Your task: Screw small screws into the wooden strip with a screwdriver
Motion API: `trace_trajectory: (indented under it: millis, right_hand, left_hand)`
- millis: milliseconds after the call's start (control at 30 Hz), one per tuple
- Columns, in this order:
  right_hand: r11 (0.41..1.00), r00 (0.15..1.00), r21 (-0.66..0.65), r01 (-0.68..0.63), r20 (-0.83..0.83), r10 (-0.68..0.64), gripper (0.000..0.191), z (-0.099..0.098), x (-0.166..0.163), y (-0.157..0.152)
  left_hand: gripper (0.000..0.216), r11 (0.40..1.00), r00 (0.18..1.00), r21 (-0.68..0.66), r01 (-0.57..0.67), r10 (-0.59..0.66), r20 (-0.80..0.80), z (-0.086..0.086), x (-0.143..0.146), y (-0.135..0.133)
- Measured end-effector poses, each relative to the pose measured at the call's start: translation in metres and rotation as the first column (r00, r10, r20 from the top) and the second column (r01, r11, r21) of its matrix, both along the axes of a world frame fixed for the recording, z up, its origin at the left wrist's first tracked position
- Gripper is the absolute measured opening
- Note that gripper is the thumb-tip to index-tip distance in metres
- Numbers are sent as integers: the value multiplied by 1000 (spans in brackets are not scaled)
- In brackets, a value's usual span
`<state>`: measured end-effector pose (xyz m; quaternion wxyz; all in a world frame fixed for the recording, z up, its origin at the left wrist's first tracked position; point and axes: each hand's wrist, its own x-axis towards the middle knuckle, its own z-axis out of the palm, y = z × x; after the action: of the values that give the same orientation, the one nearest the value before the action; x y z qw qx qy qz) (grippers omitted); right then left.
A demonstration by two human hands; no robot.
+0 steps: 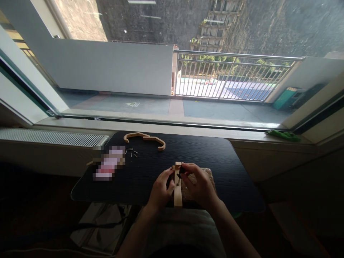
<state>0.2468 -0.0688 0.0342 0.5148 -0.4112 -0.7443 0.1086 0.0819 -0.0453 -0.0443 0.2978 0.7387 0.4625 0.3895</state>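
A pale wooden strip (pixel 178 199) with dark holes points away from me near the front edge of the black table. My left hand (pixel 161 187) is closed against its left side, fingers curled at the edge. On the other side, my right hand (pixel 200 182) pinches a small dark piece (pixel 181 170) over the strip's far part; its exact kind is too small and shaded to tell. Under and beside my right hand lies a brown woven-looking block (pixel 208 173), partly covered by the hand.
Two curved wooden hooks (pixel 157 139) lie at the table's (pixel 206 147) far edge. Several small screws (pixel 131 154) are scattered near a pixelated pink-and-white item (pixel 111 161). A radiator (pixel 53 138) stands left. A green cloth (pixel 283 135) rests on the windowsill.
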Motion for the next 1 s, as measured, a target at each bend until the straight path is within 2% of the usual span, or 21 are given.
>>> trace_trajectory:
  millis: [233,533,1000]
  right_hand:
    - [1000,1000,-13,-10,12,10,31,1,1,0]
    - [998,1000,55,-13,5,13,31,3,-2,-2]
    - [999,1000,51,13,16,-14,29,4,-2,-1]
  left_hand:
    - [43,1000,1000,-12,4,-4,-13,1,0,0]
    - [43,1000,1000,-7,0,0,10,-1,0,0]
    - [44,1000,1000,-11,3,-3,0,-2,0,-1]
